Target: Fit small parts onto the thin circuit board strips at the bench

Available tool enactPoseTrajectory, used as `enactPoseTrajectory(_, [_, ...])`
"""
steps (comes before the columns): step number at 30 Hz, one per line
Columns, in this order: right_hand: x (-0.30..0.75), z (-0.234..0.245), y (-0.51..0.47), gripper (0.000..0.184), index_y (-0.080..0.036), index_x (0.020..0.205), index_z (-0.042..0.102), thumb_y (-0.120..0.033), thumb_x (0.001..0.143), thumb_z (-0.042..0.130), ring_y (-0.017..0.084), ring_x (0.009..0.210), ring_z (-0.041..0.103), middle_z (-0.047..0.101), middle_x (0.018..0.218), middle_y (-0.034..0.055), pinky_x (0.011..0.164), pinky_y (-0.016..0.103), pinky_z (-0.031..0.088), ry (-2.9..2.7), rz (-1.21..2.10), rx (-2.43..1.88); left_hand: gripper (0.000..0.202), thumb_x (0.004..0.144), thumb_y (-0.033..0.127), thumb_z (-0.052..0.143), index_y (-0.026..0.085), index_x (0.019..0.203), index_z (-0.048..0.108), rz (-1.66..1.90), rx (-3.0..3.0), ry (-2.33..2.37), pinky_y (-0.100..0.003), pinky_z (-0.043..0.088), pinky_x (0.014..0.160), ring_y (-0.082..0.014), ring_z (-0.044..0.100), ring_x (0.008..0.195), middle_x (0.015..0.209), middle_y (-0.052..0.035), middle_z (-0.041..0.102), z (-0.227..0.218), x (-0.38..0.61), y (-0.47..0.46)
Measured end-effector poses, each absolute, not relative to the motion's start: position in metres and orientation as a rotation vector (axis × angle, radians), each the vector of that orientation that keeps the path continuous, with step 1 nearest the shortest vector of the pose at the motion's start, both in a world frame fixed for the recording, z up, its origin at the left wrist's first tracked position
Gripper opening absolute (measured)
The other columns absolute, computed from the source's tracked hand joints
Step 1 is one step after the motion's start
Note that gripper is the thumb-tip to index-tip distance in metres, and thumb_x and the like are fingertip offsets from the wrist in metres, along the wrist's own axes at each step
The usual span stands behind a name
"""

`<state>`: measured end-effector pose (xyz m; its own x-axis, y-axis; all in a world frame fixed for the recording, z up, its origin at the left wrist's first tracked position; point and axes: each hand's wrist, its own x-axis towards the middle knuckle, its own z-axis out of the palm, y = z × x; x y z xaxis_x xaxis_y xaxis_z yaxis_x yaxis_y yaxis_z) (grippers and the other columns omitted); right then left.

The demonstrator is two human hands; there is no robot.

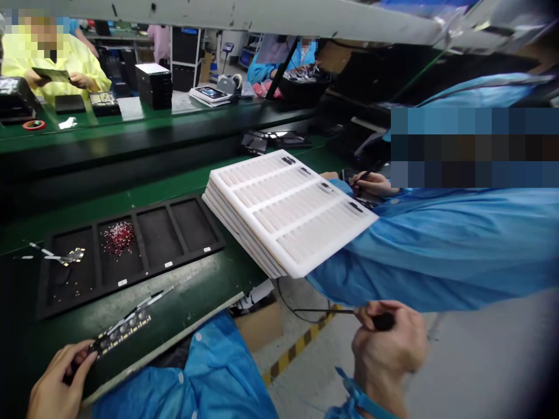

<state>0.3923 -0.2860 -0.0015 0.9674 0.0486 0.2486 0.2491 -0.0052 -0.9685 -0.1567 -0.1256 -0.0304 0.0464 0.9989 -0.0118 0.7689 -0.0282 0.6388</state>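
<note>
At the near edge of the green surface (205, 280): one circuit strip (125, 333), clamped at its near end by the fingers of the left hand (61, 378), long axis angled forward-right. Well apart: one thin-shafted tool (383, 322), clasped in the right hand (395, 343).

At eight o'clock, the left hand (61, 378) is cut off by the lower edge; its fingers hide the near end of the circuit-board strip (126, 330). Toward half past four, the right hand (388, 340) covers part of a slim-shafted tool (383, 322); type undetermined. Near nine, labels (169, 265) on the black foam tray (159, 233) are illegibly small. At three, a co-worker's blue sleeve (445, 250) runs out of view.
</note>
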Motion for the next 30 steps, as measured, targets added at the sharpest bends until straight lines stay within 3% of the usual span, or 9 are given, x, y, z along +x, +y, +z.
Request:
enactPoseTrajectory(4, [0.323,0.032,-0.251,0.028,-0.025,0.079,0.06,-0.049,0.094,0.065,0.018,0.058,0.047,0.05,0.065,0.0008,0.053,0.033,0.031,-0.505,0.134,-1.468,0.052,0.078,0.075,0.065,0.025,0.087,0.077,0.62,1.881,1.712,-0.033,0.056,0.063,-0.0219,0.064,0.062,0.075,-0.003,0.07,-0.037,-0.157,-0.119])
enactPoseTrajectory(8, [0.259,0.035,-0.194,0.038,-0.024,0.084,0.06,-0.056,0.104,0.055,0.017,0.06,0.045,0.048,0.065,0.0001,0.055,0.032,0.033,-0.907,0.731,-1.352,0.052,0.081,0.075,0.066,0.025,0.091,0.076,0.622,1.933,1.645,-0.035,0.057,0.071,-0.0256,0.069,0.077,0.086,-0.0053,0.072,-0.051,-0.162,-0.122])
enactPoseTrajectory(16, [0.207,0.035,-0.054,0.04,-0.025,0.106,0.052,-0.064,0.099,0.058,0.012,0.057,0.032,0.048,0.075,-0.0039,0.052,0.027,0.025,-1.177,1.307,-1.006,0.053,0.089,0.077,0.061,0.025,0.088,0.072,0.648,2.057,1.557,-0.038,0.057,0.077,-0.0271,0.069,0.083,0.088,-0.0052,0.071,-0.062,-0.163,-0.127])
enactPoseTrajectory(22, [0.199,0.013,0.015,0.038,-0.023,0.091,0.053,-0.059,0.101,0.052,0.01,0.056,0.037,0.054,0.077,-0.0024,0.053,0.025,0.033,-1.294,1.298,-0.98,0.05,0.095,0.072,0.056,0.026,0.086,0.073,0.668,2.174,1.506,-0.036,0.056,0.071,-0.025,0.069,0.077,0.083,-0.004,0.071,-0.058,-0.16,-0.13])
enactPoseTrajectory(27, [0.21,-0.009,0.031,0.039,-0.019,0.098,0.065,-0.057,0.1,0.053,0.013,0.065,0.052,0.062,0.087,0.0028,0.056,0.026,0.043,-1.425,1.155,-1.071,0.047,0.093,0.07,0.06,0.026,0.084,0.075,0.751,2.031,1.55,-0.037,0.06,0.078,-0.0261,0.073,0.084,0.088,-0.0053,0.076,-0.05,-0.157,-0.132])
enactPoseTrajectory(30, [0.217,-0.018,0.031,0.028,-0.02,0.108,0.062,-0.046,0.103,0.051,0.012,0.062,0.051,0.066,0.083,0.0014,0.058,0.025,0.042,-1.455,1.067,-1.094,0.048,0.087,0.071,0.066,0.024,0.084,0.076,0.785,1.807,1.616,-0.037,0.062,0.087,-0.0277,0.076,0.091,0.093,-0.0065,0.078,-0.041,-0.155,-0.125])
